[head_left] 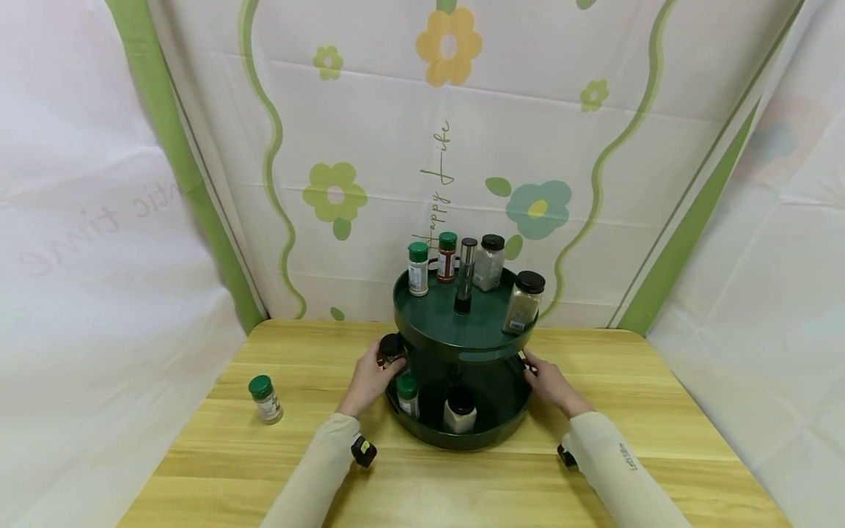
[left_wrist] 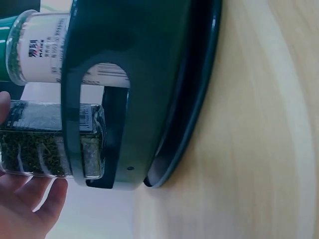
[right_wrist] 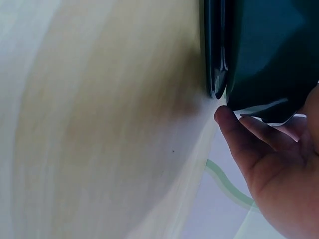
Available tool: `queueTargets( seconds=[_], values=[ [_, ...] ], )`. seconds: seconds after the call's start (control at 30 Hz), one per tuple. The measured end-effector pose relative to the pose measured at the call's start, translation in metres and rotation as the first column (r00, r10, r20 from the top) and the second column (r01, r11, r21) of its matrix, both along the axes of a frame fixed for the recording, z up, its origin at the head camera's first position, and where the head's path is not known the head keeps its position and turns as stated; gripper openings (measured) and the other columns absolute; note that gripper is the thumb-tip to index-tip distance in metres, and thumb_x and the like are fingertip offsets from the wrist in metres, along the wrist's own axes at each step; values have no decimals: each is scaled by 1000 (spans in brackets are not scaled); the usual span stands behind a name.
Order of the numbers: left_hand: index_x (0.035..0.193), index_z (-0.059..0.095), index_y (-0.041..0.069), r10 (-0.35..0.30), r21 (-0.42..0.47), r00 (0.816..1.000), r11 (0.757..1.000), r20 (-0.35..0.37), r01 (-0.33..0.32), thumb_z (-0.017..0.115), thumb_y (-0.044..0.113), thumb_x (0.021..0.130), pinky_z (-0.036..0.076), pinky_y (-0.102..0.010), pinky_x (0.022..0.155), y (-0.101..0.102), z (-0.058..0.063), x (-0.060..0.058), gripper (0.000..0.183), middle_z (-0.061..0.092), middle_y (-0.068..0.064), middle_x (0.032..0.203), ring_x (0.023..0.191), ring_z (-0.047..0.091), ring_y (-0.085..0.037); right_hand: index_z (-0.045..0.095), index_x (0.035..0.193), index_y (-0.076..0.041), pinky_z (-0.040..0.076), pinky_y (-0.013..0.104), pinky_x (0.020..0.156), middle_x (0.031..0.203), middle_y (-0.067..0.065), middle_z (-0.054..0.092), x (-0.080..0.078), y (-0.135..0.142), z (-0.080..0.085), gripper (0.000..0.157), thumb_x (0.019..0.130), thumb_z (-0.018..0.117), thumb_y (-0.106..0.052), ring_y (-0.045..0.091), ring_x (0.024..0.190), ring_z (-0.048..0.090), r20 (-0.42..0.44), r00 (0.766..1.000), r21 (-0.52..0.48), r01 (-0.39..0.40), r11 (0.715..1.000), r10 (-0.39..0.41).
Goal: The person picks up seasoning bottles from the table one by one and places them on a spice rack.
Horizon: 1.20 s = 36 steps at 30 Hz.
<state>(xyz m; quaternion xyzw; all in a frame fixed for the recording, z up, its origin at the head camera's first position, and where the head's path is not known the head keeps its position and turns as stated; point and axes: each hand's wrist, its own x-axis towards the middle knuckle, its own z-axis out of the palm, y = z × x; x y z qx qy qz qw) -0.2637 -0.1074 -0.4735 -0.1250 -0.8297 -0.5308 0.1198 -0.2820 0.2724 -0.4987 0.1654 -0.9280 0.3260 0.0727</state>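
Note:
A dark green two-tier round spice rack stands on the table. At its left side my left hand holds a clear jar of dried green herbs with a black lid, its base inside the lower tier behind the slotted rim. My right hand grips the rim of the lower tier at the right; in the right wrist view its fingertips lie along the rim's edge. Beside the herb jar stands a green-capped shaker. A black-lidded jar sits at the front of the lower tier.
On the upper tier stand two green-capped shakers, a tall slim grinder and two black-lidded jars. One green-capped shaker stands alone on the wooden table at the left. A patterned curtain hangs behind.

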Motion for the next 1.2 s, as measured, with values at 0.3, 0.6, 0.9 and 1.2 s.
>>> queueTargets(
  seconds=[0.3, 0.6, 0.9, 1.2],
  values=[
    [121, 54, 7, -1, -62, 1000, 998, 14, 2, 69, 27, 88, 46, -48, 89, 1, -7, 1, 42, 59, -14, 120, 112, 54, -33, 34, 139, 14, 47, 50, 87, 125, 36, 49, -3, 2, 1, 49, 95, 49, -1, 45, 108, 55, 14, 1000, 6, -13, 1000, 13],
    [123, 53, 6, -1, -64, 1000, 998, 29, 3, 69, 26, 88, 45, -49, 91, 2, -9, 1, 43, 60, -13, 119, 112, 55, -32, 33, 139, 15, 48, 50, 84, 125, 35, 50, -6, 2, 1, 48, 95, 47, 0, 44, 108, 55, 20, 1000, 7, -22, 1000, 22],
    [118, 56, 7, 12, -87, 1000, 996, 24, -9, 70, 25, 87, 47, -44, 82, 2, -13, 0, 39, 62, -8, 107, 96, 57, -24, 33, 139, 14, 49, 48, 83, 125, 34, 50, -8, 2, 2, 48, 96, 47, 0, 44, 110, 54, 31, 999, -8, -25, 1000, 25],
    [116, 57, 7, 12, -86, 1000, 996, 21, -11, 71, 25, 86, 46, -39, 76, 2, -12, 0, 38, 61, -6, 101, 87, 55, -20, 32, 140, 14, 50, 45, 81, 126, 34, 50, -7, 2, 2, 48, 96, 46, 0, 43, 109, 55, 44, 999, -22, -24, 999, 25]
  ],
)
